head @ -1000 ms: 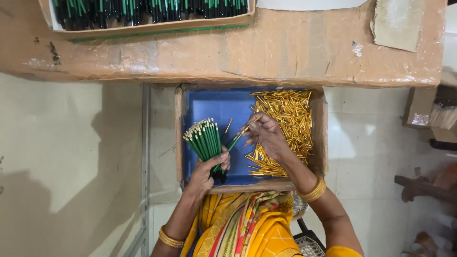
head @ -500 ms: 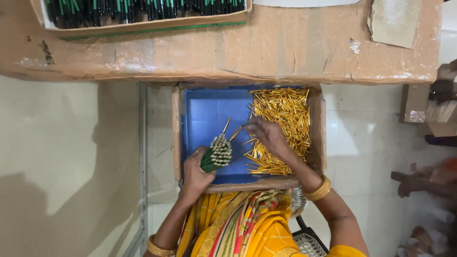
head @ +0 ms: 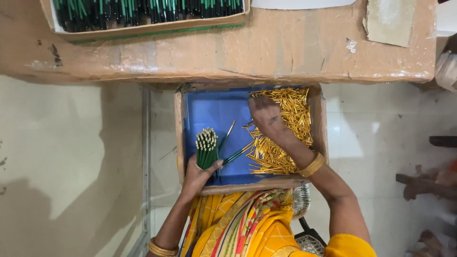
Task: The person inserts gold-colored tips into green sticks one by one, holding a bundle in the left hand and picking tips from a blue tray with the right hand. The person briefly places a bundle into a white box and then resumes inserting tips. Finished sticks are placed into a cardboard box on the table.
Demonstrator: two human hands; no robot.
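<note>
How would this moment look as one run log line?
left hand: holds green pencil bundle | right hand: on gold caps | box: blue tray

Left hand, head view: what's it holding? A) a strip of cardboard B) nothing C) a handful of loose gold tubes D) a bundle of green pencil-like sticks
D: the left hand grips a bundle of green sticks upright over the blue-lined tray, while the right hand reaches into the pile of gold tubes.
</note>
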